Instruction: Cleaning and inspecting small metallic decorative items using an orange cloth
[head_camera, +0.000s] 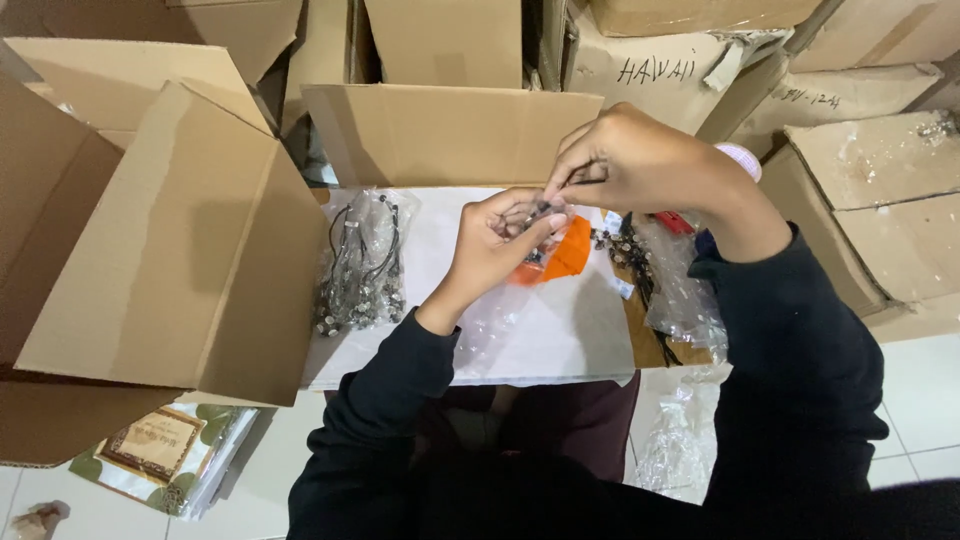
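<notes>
A clear plastic bag (500, 325) was seen trailing down over the white sheet (560, 340), nearest the body. Just above it, an orange card (570, 250) with dark beads was clamped in the left hand (497, 243), while the right hand (625, 160) was pinched shut on a thin dark cord (580, 183). Farther off, a bagged bundle of beaded cords (360, 265) and open cardboard boxes (440, 130) were ranged.

A big open cardboard box (170, 240) fills the left of the frame, one flap folded toward the middle. A clear bag of dark beaded cords (362, 262) lies on the white sheet (560, 340) at centre. Stacked cartons (860, 200) crowd the upper right (two bear handwriting). At lower left, a patterned packet (160, 450) rests on the pale tiled floor (920, 400).
</notes>
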